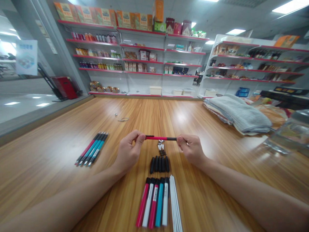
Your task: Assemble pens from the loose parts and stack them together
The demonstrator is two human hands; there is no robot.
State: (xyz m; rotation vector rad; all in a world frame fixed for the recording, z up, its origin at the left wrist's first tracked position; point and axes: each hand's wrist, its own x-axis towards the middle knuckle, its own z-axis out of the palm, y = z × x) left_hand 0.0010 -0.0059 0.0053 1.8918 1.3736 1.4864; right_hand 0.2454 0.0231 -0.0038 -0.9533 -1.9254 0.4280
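Note:
A pink and black pen (159,138) is held level above the table between my two hands. My left hand (131,146) pinches its left end, by the black clip. The black right end is gripped by my right hand (191,148). Below the pen lie small metal and white pen parts (161,146) and a row of black grips (159,164). Closer to me are pink, white and blue pen barrels (153,203) side by side, with thin white refills (175,203) along their right. Several assembled pens (92,149) rest to the left.
A wire ring (123,119) and a small metal bit (116,114) lie farther back on the wooden table (60,145). Folded striped cloth (238,112) and a clear jar (287,135) take up the right side. Stocked shelves (142,59) stand behind.

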